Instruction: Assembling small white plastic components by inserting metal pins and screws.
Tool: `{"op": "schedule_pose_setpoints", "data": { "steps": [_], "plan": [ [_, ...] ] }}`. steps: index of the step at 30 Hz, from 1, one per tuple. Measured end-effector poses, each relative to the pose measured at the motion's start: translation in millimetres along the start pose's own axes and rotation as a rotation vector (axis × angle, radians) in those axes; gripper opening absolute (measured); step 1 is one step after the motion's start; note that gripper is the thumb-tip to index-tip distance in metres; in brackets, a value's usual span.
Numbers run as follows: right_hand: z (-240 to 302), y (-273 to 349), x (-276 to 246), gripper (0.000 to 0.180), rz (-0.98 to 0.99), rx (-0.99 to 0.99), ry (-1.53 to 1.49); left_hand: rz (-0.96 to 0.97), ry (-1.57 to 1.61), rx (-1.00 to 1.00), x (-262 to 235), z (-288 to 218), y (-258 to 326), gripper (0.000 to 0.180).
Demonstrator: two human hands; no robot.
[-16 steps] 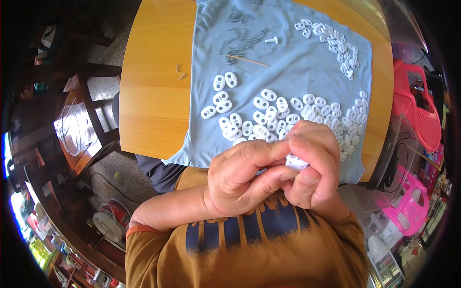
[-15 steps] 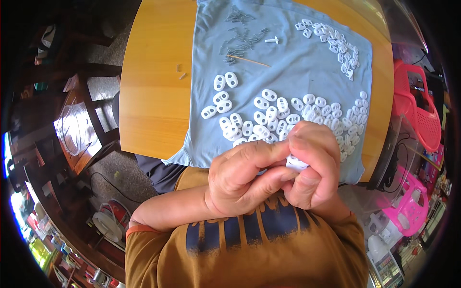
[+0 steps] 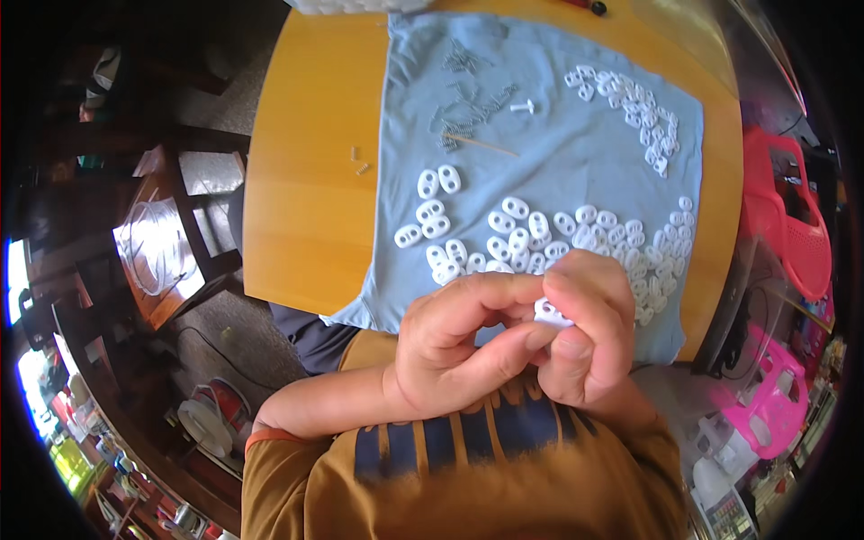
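In front of my chest, both hands meet around a small white two-hole cord lock [image 3: 551, 311]. My right hand [image 3: 592, 328] is closed on it, with curled fingers hiding its right side. The thumb and forefinger of my left hand [image 3: 454, 337] pinch at its left side. Just beyond my hands lie many white oval cord locks [image 3: 515, 208] on a blue cloth [image 3: 558, 153]. Smaller white pieces [image 3: 634, 101] form a curved band at the far right. Thin metal springs [image 3: 472, 110] lie in loose heaps at the far left of the cloth.
A thin wooden stick [image 3: 481, 144] and a white T-shaped piece [image 3: 522, 107] lie by the springs. Two tiny pieces [image 3: 362, 168] sit on the bare wooden table [image 3: 310, 198]. Red [image 3: 792, 216] and pink plastic chairs [image 3: 769, 400] stand to the right.
The view has shifted, so the table appears lower and further right. My left fingers have spread a little, and more of the cord lock between my hands shows.
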State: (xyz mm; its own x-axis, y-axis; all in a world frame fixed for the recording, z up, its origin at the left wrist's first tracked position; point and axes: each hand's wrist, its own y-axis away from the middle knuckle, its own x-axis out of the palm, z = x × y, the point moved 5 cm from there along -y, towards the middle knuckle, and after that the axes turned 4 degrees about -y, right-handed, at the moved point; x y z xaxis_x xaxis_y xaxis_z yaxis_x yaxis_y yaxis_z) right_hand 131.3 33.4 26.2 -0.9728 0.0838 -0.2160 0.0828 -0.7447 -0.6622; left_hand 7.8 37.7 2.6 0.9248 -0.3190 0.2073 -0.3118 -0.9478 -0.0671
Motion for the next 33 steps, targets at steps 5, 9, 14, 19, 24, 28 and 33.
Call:
{"op": "schedule_pose_setpoints", "data": {
  "steps": [5,9,14,19,24,28,33],
  "plan": [
    [2.0,-5.7,-0.6,0.036,0.075,0.106,0.07,0.008,0.438,-0.331,-2.1,1.4,-10.0,0.021],
    [0.3,-0.5,-7.8,0.045,0.039,0.227,0.038,-0.097,0.237,-0.199,-36.6,-20.0,-43.3,0.023],
    [-1.8,0.2,-24.3,0.039,0.027,0.263,0.046,-0.267,-0.24,0.277,-86.1,-70.5,-133.5,0.026],
    [7.3,-4.9,-31.5,0.031,0.059,0.207,-0.021,-0.396,-0.554,0.311,-135.4,-88.1,-188.1,0.035],
    [-2.7,0.2,-40.3,0.028,0.004,0.188,-0.023,-0.376,-0.703,0.357,-93.5,-71.2,-174.7,0.031],
    [-9.0,-0.8,-32.7,0.028,-0.003,0.124,-0.123,-0.062,-0.846,0.345,-33.3,-47.6,-148.0,0.018],
    [-13.1,1.3,-30.6,0.022,-0.044,0.12,-0.193,0.298,-0.915,0.348,29.1,-18.7,-144.1,0.017]
  ]
}}
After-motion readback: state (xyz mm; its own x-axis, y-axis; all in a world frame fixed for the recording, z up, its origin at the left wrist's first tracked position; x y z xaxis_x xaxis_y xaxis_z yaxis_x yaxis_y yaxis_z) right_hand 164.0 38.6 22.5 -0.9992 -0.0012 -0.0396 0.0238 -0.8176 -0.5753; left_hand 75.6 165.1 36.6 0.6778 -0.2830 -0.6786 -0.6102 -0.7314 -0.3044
